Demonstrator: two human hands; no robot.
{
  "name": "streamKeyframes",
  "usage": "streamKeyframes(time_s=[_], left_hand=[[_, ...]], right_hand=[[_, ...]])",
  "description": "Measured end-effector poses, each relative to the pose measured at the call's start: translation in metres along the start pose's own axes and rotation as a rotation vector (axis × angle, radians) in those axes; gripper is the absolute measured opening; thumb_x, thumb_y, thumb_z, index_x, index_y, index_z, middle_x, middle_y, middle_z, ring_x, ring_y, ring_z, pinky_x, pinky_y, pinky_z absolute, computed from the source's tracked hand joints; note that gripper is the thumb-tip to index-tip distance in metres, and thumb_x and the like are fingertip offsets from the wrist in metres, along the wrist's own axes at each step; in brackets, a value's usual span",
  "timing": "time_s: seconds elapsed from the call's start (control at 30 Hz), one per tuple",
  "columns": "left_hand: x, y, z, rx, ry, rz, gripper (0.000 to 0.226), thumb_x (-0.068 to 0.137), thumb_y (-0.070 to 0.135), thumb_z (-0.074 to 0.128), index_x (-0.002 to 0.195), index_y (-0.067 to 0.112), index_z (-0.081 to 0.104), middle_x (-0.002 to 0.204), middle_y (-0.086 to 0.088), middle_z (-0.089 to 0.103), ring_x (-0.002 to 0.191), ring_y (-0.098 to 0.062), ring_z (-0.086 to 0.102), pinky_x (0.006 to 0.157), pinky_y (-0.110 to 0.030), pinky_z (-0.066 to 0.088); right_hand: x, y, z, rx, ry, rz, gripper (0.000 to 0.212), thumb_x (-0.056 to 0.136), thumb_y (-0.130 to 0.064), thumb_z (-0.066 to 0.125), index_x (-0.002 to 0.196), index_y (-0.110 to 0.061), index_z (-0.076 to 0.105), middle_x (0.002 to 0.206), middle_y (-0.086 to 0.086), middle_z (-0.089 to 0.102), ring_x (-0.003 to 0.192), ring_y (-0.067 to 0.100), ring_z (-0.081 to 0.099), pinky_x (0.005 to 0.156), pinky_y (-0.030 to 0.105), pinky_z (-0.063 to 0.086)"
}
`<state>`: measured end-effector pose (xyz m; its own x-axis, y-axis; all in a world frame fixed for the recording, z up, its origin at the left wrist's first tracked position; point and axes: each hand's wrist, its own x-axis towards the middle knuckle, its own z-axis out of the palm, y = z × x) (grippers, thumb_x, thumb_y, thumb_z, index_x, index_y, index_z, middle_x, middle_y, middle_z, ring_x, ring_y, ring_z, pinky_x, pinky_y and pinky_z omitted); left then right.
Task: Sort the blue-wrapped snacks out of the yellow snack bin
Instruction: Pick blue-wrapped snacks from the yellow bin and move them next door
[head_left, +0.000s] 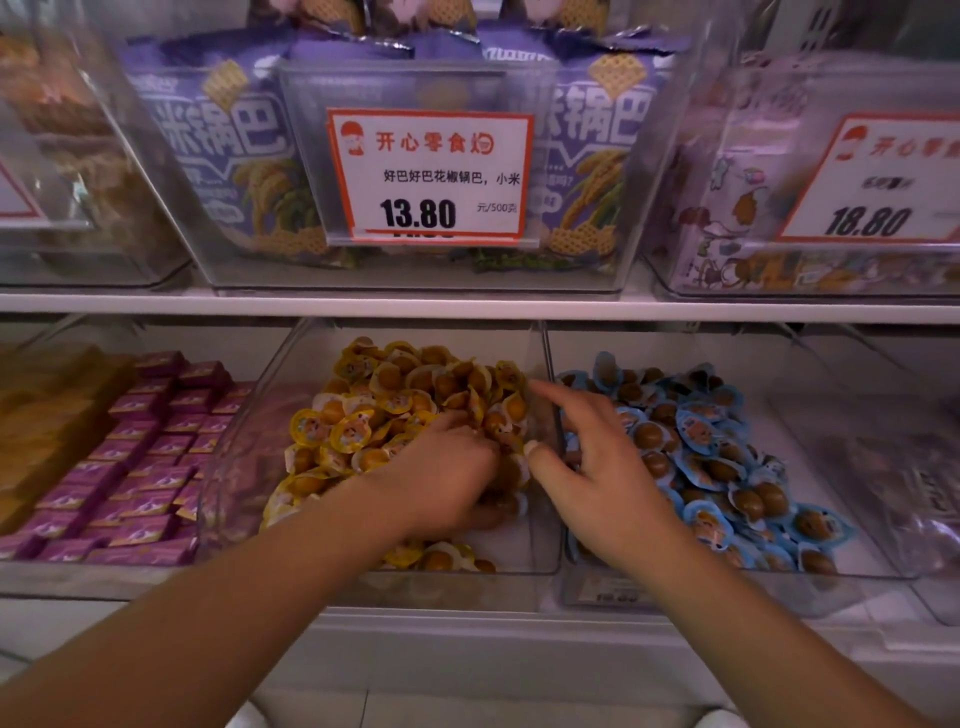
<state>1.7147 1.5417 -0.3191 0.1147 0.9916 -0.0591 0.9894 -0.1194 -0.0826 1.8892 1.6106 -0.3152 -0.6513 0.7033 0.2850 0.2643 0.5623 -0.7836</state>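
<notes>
Both bare forearms are stretched forward and inward, the left hand (447, 467) being turned palm-down with its fingers (485, 441) curled downward and their tips hidden, while the right hand (605, 467) is held with fingers spread, forefinger extended forward, thumb angled toward the left hand.

On the middle price card (430, 175), clipped to the clear upper bin (415, 270), "开心零食", "好巴好巴花椒锅巴,小米" and "13.80 元/500克" are printed. "锅巴" is shown on the purple bags (223, 140). "18.80" is read on the right-hand card (878, 182).
</notes>
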Motion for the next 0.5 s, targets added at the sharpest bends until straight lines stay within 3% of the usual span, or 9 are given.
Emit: streamKeyframes(time_s=[0.07, 0.13, 0.2, 0.27, 0.33, 0.4, 0.43, 0.5], left_hand=[[-0.016, -0.002, -0.01, -0.512, 0.187, -0.165, 0.026, 0.084, 0.054, 0.059, 0.091, 0.031, 0.07, 0.089, 0.012, 0.069, 0.088, -0.006, 0.063, 0.091, -0.036, 0.048], [-0.032, -0.002, -0.023, -0.938, 0.386, -0.336, 0.019, 0.087, 0.05, 0.067, 0.091, 0.033, 0.075, 0.086, 0.004, 0.073, 0.077, -0.004, 0.064, 0.075, -0.03, 0.051], [-0.048, 0.002, -0.038, -1.268, 0.435, -0.435, 0.026, 0.084, 0.054, 0.066, 0.092, 0.031, 0.078, 0.089, -0.009, 0.075, 0.08, -0.012, 0.067, 0.076, -0.03, 0.049], [-0.063, 0.011, -0.051, -1.514, 0.37, -0.443, 0.041, 0.075, 0.058, 0.065, 0.094, 0.024, 0.079, 0.094, -0.008, 0.077, 0.091, -0.017, 0.072, 0.086, -0.03, 0.054], [-0.074, 0.018, -0.058, -1.5, 0.344, -0.431, 0.049, 0.075, 0.056, 0.063, 0.097, 0.015, 0.079, 0.096, -0.009, 0.077, 0.096, -0.023, 0.072, 0.094, -0.041, 0.055], [-0.083, 0.026, -0.062, -1.455, 0.318, -0.42, 0.052, 0.081, 0.053, 0.06, 0.1, 0.008, 0.077, 0.101, -0.016, 0.075, 0.103, -0.033, 0.069, 0.1, -0.051, 0.05], [-0.088, 0.029, -0.063, -1.431, 0.296, -0.4, 0.052, 0.085, 0.053, 0.057, 0.101, 0.007, 0.076, 0.103, -0.017, 0.074, 0.106, -0.035, 0.068, 0.1, -0.051, 0.05], [-0.101, 0.029, -0.066, -1.349, 0.309, -0.342, 0.049, 0.091, 0.053, 0.048, 0.097, 0.015, 0.077, 0.097, -0.007, 0.077, 0.099, -0.023, 0.071, 0.092, -0.036, 0.055]], right_hand=[[0.0, 0.0, 0.0, 0.012, 0.002, 0.0, 0.055, 0.092, -0.034, 0.061, 0.143, -0.04, 0.043, 0.137, -0.013, 0.04, 0.125, -0.001, 0.041, 0.108, 0.025, 0.04], [-0.001, -0.004, -0.003, 0.021, 0.027, -0.032, 0.056, 0.092, -0.036, 0.062, 0.144, -0.038, 0.043, 0.138, -0.012, 0.04, 0.128, -0.001, 0.04, 0.109, 0.023, 0.038], [-0.006, -0.013, -0.007, -0.066, 0.072, -0.186, 0.058, 0.091, -0.039, 0.062, 0.146, -0.033, 0.044, 0.142, -0.006, 0.04, 0.134, 0.007, 0.038, 0.111, 0.029, 0.036], [-0.014, -0.022, -0.006, -0.245, 0.071, -0.406, 0.061, 0.09, -0.044, 0.061, 0.146, -0.026, 0.046, 0.143, 0.002, 0.043, 0.136, 0.019, 0.039, 0.112, 0.041, 0.035], [-0.022, -0.033, 0.001, -0.321, 0.068, -0.511, 0.061, 0.091, -0.045, 0.061, 0.145, -0.02, 0.047, 0.138, 0.003, 0.05, 0.132, 0.018, 0.043, 0.113, 0.046, 0.034], [-0.029, -0.042, 0.01, -0.287, 0.128, -0.541, 0.052, 0.093, -0.039, 0.059, 0.139, -0.014, 0.053, 0.128, 0.003, 0.06, 0.122, 0.013, 0.05, 0.113, 0.042, 0.034], [-0.03, -0.047, 0.011, -0.26, 0.17, -0.561, 0.045, 0.094, -0.034, 0.059, 0.133, -0.011, 0.059, 0.121, 0.003, 0.065, 0.115, 0.013, 0.055, 0.111, 0.04, 0.036], [-0.03, -0.05, 0.005, -0.238, 0.223, -0.56, 0.037, 0.096, -0.031, 0.057, 0.125, -0.01, 0.065, 0.11, 0.0, 0.069, 0.105, 0.013, 0.06, 0.107, 0.039, 0.041]])
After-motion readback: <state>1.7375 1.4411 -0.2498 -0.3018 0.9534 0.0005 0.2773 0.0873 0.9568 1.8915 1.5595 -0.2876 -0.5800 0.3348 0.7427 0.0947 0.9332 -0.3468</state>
